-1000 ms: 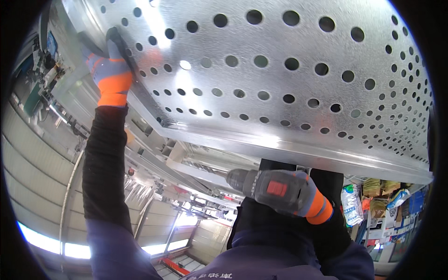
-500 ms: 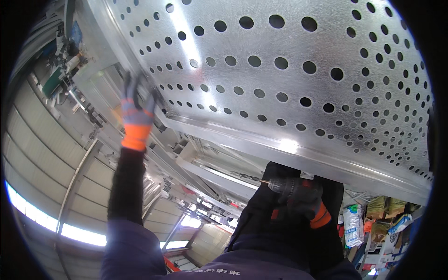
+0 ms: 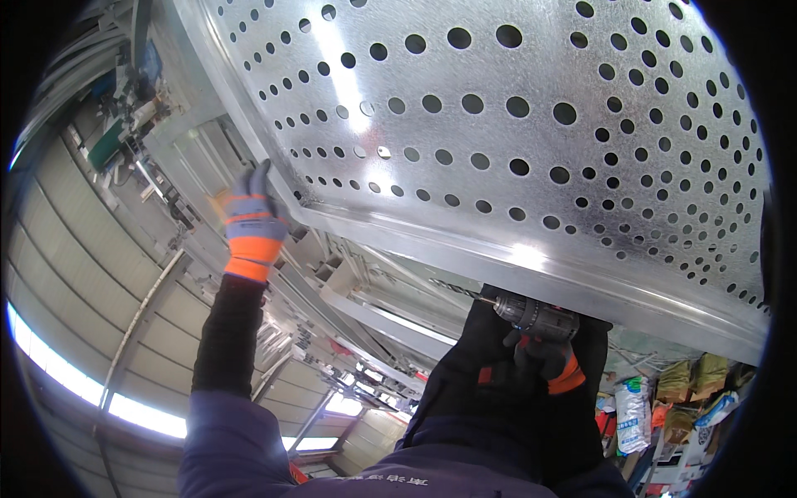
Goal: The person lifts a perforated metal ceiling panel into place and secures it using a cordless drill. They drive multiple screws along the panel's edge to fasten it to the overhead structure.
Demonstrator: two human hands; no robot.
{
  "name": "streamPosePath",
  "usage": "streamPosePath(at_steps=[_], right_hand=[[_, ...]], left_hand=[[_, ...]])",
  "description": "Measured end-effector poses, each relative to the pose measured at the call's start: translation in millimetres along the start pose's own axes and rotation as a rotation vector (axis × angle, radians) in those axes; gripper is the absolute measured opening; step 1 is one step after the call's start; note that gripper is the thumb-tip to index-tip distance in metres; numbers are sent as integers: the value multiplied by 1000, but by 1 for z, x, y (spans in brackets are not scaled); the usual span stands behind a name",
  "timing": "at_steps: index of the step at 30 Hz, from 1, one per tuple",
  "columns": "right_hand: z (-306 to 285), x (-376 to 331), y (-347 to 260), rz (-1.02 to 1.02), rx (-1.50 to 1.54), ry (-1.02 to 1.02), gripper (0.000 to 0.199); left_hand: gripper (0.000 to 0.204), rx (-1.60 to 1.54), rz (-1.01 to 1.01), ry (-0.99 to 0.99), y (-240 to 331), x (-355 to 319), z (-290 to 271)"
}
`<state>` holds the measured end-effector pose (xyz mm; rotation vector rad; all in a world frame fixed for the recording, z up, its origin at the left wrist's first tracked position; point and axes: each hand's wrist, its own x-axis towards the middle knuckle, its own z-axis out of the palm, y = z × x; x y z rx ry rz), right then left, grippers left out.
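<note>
A large silvery metal panel (image 3: 432,75) with rows of round holes and a folded rim spreads across the upper part of the view. Beside its lower left corner is my left hand (image 3: 256,220), in a grey and orange glove, fingers extended and slightly blurred. The fingertips are close to the rim; whether they touch it I cannot tell. Below the panel's near edge, my right hand (image 3: 544,355), also gloved, is closed around the grip of a dark power drill (image 3: 540,319). The drill lies sideways, its long twist bit (image 3: 452,288) pointing left. Part of its body is dark against my clothing.
Metal profiles (image 3: 390,315) lie beneath and left of the panel. At the lower right are several bags and packets, among them a white and blue bag (image 3: 633,415). A ribbed wall (image 3: 75,290) with a bright window strip curves along the left.
My left hand has moved down slightly along the panel's left edge, its fingers closer together. The drill in my right hand has shifted a little right and up toward the panel's rim.
</note>
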<state>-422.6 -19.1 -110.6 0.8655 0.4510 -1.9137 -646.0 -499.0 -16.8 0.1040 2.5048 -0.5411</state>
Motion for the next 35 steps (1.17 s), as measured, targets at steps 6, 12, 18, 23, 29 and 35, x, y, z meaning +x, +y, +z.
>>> streamPosePath(at_steps=[6, 12, 18, 23, 29, 35], right_hand=[[-4, 3, -6, 91, 10, -34, 31], [5, 3, -18, 99, -24, -10, 31], [0, 2, -16, 99, -42, 14, 34], [-5, 4, -12, 221, -4, 48, 39], [-1, 2, -18, 155, -10, 47, 37], [-31, 14, 30, -326, 99, -297, 42]], left_hand=[[39, 67, 237, -286, 1, -11, -1], [54, 152, 131, -234, -7, 9, -7], [66, 273, 252, -268, -9, 4, -18], [52, 474, 215, -495, 16, -36, 9], [25, 235, 93, -416, 26, -8, -18], [34, -204, -239, 146, -34, 6, 0]])
